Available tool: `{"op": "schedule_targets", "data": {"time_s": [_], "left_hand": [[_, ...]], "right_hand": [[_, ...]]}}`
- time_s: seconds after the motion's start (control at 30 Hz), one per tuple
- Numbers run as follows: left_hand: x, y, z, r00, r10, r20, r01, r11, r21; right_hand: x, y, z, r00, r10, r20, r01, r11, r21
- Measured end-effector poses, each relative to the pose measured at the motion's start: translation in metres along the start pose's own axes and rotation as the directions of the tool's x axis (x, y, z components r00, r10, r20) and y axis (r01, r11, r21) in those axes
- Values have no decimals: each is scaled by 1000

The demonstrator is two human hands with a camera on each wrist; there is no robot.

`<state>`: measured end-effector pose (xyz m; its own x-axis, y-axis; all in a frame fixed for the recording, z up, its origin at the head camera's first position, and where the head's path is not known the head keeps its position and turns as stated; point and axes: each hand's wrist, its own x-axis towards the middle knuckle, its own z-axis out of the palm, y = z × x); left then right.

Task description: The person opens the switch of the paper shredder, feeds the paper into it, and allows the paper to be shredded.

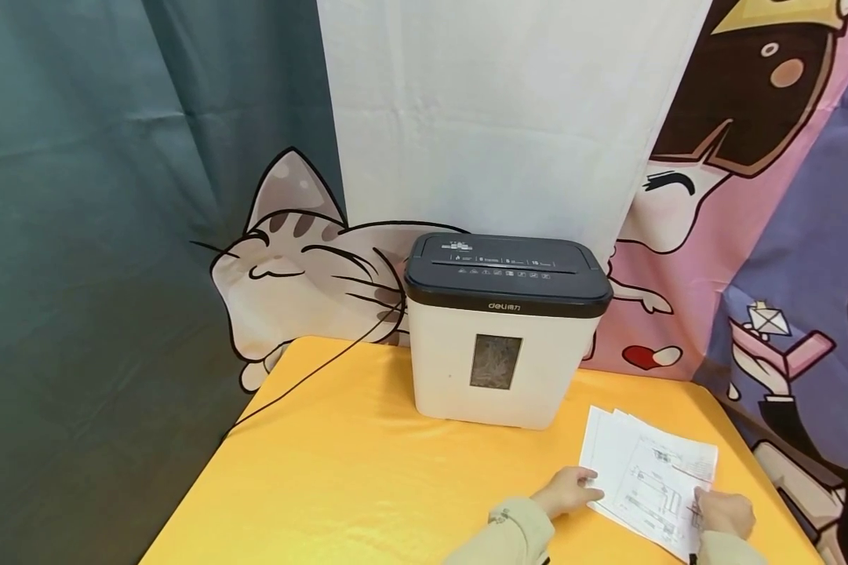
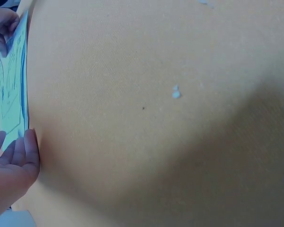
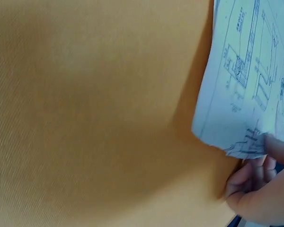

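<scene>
Pinched under the thumb, with fingers curled beneath, a corner of the sheets [image 1: 653, 479] is held by the right hand [image 1: 726, 512]. The left hand [image 1: 567, 491] touches the opposite edge with fingers loosely extended; I see no firm hold there. From my end of the feed, the head view puts the sheets in the lower right of the frame, a small, uneven stack of printed drawings, slightly askew, on a yellow table [image 1: 325, 471]. A white shredder with a dark top [image 1: 501, 353] stands upright near the centre, well apart from both hands. A black cord [image 1: 311, 377] runs from behind it toward the lower left. Tiny pale scraps [image 2: 176, 92] lie on the table near the middle of the left wrist view.

My worry is the stack's alignment: its edges are offset, and with only one side pinched, a pull could fan the sheets or drag the top one loose. In the right wrist view, the edge beside the thumb looks ragged, so a sharp tug there might tear it further. Slack between the hands could also let the paper buckle.
</scene>
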<state>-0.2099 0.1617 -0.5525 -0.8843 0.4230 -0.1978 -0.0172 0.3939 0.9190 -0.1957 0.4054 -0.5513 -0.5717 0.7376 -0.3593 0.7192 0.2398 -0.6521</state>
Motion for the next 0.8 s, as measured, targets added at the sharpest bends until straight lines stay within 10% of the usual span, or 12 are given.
{"op": "schedule_targets", "data": {"time_s": [0.47, 0.8], "left_hand": [[0, -4, -23, 1000, 12, 1, -11, 987, -161], [7, -16, -43, 998, 24, -55, -35, 977, -209]], "right_hand": [[13, 5, -12, 992, -127, 24, 120, 972, 201], [17, -8, -14, 931, -364, 41, 349, 915, 203]]}}
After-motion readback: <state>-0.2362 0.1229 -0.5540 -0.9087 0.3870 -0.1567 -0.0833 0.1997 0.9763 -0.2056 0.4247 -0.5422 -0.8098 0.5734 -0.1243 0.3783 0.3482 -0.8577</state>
